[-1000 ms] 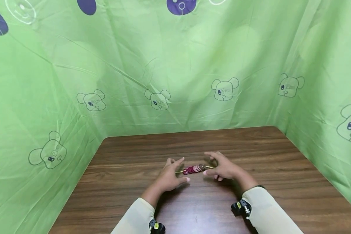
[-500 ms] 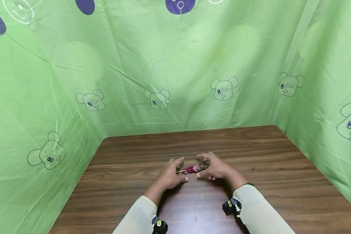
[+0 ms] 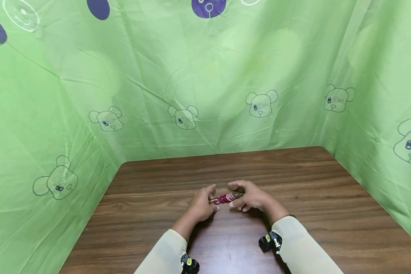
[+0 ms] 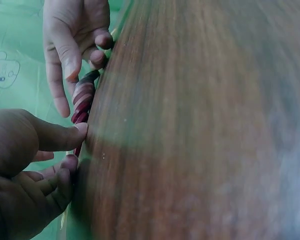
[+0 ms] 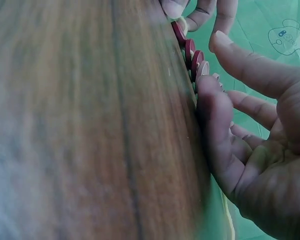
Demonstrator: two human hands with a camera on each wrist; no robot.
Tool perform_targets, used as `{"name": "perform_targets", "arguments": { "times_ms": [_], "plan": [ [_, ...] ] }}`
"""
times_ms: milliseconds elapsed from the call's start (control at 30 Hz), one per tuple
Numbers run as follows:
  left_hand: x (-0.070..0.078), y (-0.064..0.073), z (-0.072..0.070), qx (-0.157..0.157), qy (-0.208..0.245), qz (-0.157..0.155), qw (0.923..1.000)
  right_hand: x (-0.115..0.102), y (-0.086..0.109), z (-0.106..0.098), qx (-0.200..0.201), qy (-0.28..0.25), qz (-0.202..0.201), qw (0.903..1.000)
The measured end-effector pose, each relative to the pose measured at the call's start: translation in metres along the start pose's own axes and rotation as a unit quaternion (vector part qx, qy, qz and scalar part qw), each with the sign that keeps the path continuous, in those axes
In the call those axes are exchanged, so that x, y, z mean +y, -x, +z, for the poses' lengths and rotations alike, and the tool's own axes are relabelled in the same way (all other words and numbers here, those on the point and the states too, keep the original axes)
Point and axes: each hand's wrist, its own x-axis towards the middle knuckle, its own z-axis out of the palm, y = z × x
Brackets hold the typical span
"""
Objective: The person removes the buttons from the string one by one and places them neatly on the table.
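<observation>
A row of round, button-like discs (image 3: 223,198), running from dark red through pink to brown, lies on the table along a yellow cord. My left hand (image 3: 201,204) is at the dark red end, its thumb and index finger apart on either side of the cord. Around the brown end curves my right hand (image 3: 253,196), with a gap between thumb and index finger. In the left wrist view several discs (image 4: 83,98) show between both hands. Red and pink discs (image 5: 193,60) show in the right wrist view, where my right fingers hide the brown end.
The brown wood-grain table (image 3: 157,180) extends around the hands. A green curtain (image 3: 219,133) printed with bear faces hangs along its back and sides. A length of yellow cord (image 5: 230,215) trails beneath the right hand in the right wrist view.
My right hand has moved left, in over the brown end of the row. My left hand has shifted slightly right, narrowing the gap between its thumb and index finger. The discs stay about in place.
</observation>
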Motion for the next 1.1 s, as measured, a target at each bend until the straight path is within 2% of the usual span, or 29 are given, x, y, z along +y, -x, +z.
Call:
{"name": "perform_targets", "arguments": {
  "times_ms": [267, 500, 700, 867, 1100],
  "plan": [
    [0.0024, 0.0000, -0.0007, 0.002, 0.032, -0.008, 0.9995, 0.0006, -0.0026, 0.0005, -0.007, -0.029, -0.006, 0.9995],
    [-0.0021, -0.0002, -0.0015, 0.001, 0.089, -0.003, 0.9960, 0.0022, -0.0042, 0.0018, -0.006, -0.033, 0.003, 0.9994],
    [-0.0019, 0.0003, -0.0059, 0.001, 0.090, 0.001, 0.9960, 0.0012, -0.0020, 0.0021, 0.002, -0.012, -0.007, 0.9999],
    [-0.0025, 0.0006, -0.0053, -0.006, 0.083, 0.012, 0.9964, -0.0038, 0.0041, -0.0011, 0.041, 0.044, -0.016, 0.9981],
    [-0.0008, 0.0009, -0.0049, 0.003, 0.057, 0.019, 0.9982, -0.0067, 0.0028, -0.0002, 0.114, 0.076, 0.021, 0.9903]
  ]
}}
